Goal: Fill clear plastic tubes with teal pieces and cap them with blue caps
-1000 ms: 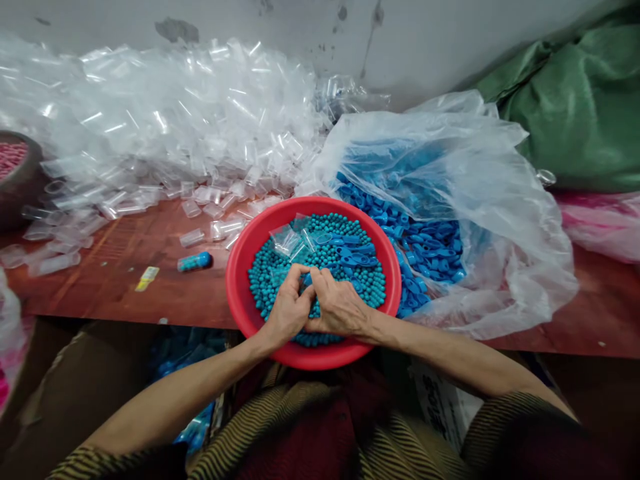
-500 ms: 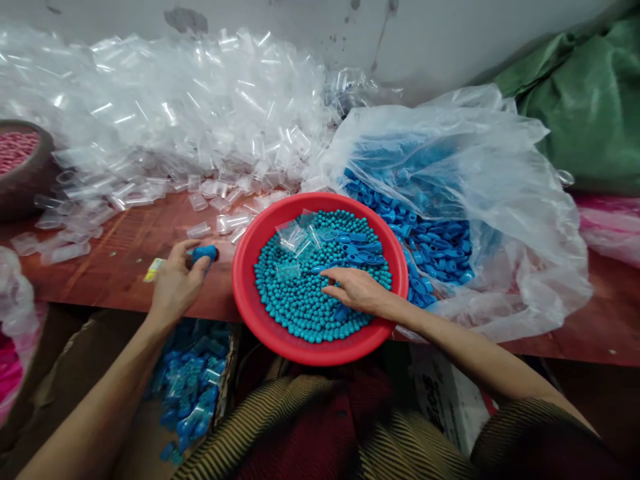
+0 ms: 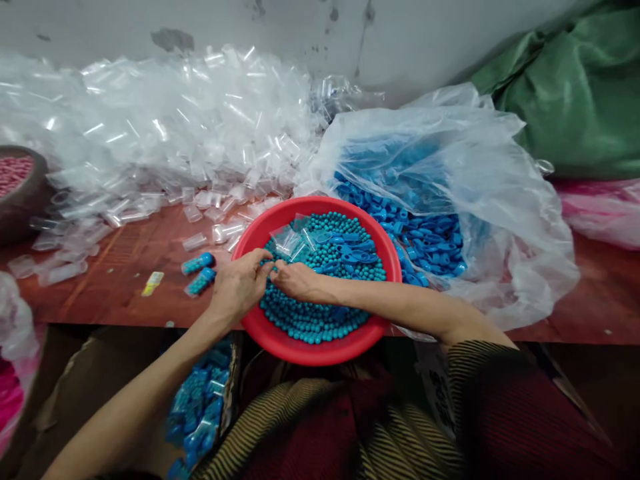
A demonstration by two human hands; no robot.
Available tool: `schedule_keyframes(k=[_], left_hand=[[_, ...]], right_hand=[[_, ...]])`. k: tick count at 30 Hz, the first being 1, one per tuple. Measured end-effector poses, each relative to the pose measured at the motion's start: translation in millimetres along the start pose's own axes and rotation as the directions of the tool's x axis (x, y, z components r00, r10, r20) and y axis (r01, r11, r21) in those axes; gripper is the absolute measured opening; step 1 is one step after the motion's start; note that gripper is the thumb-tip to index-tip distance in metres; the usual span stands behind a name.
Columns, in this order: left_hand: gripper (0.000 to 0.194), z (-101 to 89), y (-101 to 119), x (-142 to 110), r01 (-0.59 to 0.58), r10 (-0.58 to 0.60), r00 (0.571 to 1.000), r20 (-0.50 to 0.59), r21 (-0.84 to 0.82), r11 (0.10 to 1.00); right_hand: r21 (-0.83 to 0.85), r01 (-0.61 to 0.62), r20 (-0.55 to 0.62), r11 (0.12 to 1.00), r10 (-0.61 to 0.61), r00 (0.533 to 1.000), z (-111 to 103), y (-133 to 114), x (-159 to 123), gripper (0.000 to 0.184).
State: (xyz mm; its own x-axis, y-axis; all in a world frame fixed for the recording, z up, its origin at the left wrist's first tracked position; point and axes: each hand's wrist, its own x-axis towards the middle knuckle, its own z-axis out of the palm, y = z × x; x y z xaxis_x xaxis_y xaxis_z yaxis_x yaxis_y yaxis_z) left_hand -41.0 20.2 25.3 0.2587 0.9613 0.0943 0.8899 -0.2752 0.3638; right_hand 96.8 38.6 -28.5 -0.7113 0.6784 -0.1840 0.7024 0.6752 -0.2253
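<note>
Over the left side of a red basin (image 3: 320, 357), my two hands meet with fingertips nearly touching. My left hand (image 3: 241, 283) has its fingers closed in a pinch. My right hand (image 3: 297, 281) is pinched too, knuckles up. Whatever sits between the fingers is too hidden to name. Turquoise beads (image 3: 315, 331) fill the basin, with clear plastic tubes (image 3: 295, 241) and blue plastic caps (image 3: 357, 252) lying on top. Left of my left hand, two bead-filled tubes with blue caps (image 3: 197, 263) lie side by side on the red table (image 3: 125, 267).
Clear tubes (image 3: 190, 127) are heaped along the wall. A plastic bag (image 3: 520, 220) of blue caps (image 3: 435, 243) lies right of the basin. At far left stands a bowl (image 3: 35, 200) of pink beads. Below the table edge, a box holds filled tubes (image 3: 200, 400).
My left hand has let go of a blue-capped tube, which now lies on the table, and moved right to the basin. My right hand has moved left across the beads to meet it.
</note>
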Motion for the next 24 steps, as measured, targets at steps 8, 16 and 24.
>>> schedule_keyframes(k=[8,16,24], left_hand=[[0.047,23.3,8.0,8.4,0.183,-0.100,0.968,0.231,-0.370,0.911],[0.028,37.5,21.1,19.5,0.455,-0.104,0.840,0.533,-0.586,0.671],[0.014,70.2,22.4,40.4,0.544,-0.168,0.613,0.772,-0.258,0.799]], right_hand=[[0.608,-0.219,0.044,0.763,0.243,0.969,-16.5,39.9,-20.7,0.014],[0.929,-0.153,0.017,0.337,0.373,0.928,-23.9,55.5,-64.3,0.031],[0.868,-0.135,-0.062,0.477,0.375,0.925,-24.7,78.5,-96.4,0.028]])
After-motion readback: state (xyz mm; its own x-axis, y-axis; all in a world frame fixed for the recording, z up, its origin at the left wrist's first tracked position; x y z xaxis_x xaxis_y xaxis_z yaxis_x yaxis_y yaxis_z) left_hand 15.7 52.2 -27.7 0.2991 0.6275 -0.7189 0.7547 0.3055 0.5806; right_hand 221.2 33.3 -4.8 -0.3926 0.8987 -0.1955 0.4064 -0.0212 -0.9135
